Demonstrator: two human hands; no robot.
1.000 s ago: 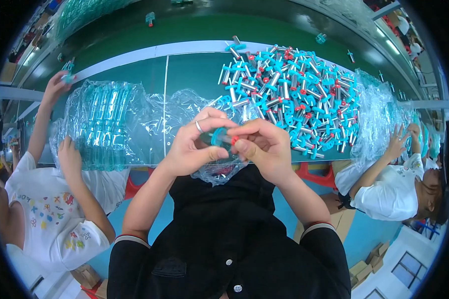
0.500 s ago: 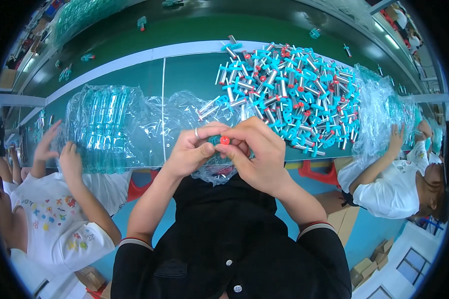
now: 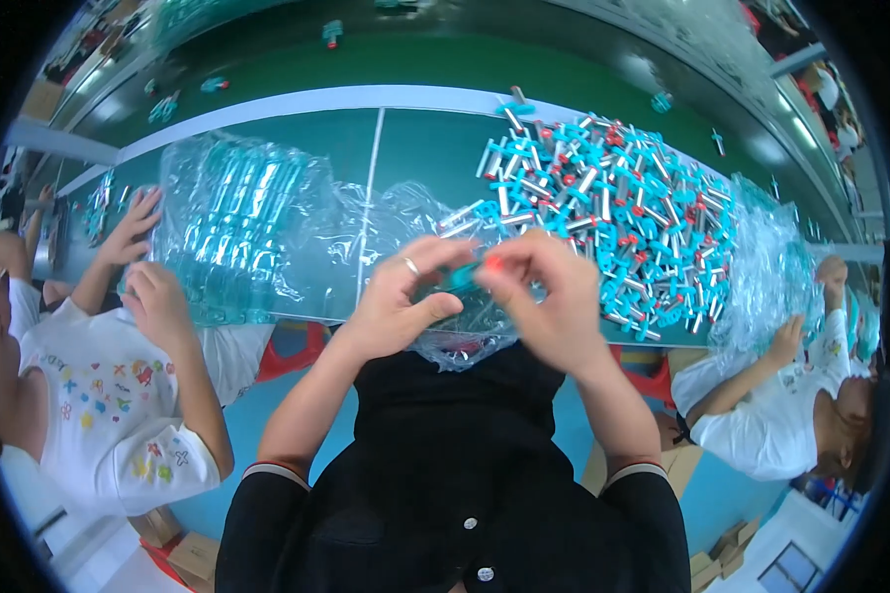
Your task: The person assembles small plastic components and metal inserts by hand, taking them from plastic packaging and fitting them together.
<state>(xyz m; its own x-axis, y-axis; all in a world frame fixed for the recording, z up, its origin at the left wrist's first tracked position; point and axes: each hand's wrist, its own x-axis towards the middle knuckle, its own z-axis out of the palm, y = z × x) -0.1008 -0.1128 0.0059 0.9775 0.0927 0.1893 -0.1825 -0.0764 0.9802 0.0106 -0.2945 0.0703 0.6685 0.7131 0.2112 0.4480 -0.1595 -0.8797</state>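
Observation:
My left hand (image 3: pixel 396 311), a ring on one finger, is curled around a teal plastic piece (image 3: pixel 457 280), with its thumb standing out. Just to the right, my right hand (image 3: pixel 556 301) pinches a small red piece (image 3: pixel 493 263) between thumb and forefinger; motion blurs it, and whether it joins the teal piece I cannot tell. Crumpled clear plastic film (image 3: pixel 455 346) lies below both hands at the table's near edge. Beyond my right hand spreads a big pile of small parts (image 3: pixel 613 212) with silver tubes, teal plastic ends and red tips.
Left of me, a clear bag of teal pieces (image 3: pixel 237 227) lies near a co-worker's hands (image 3: pixel 158 296). More plastic bags (image 3: pixel 776 287) stand right of the pile, by another co-worker. A green belt (image 3: pixel 524 59) with a few scattered parts runs behind a pale rail (image 3: pixel 346 99).
My hands have drawn apart; the red piece, earlier between both hands, is now at my right fingertips. The whole view has shifted, so the table appears further right.

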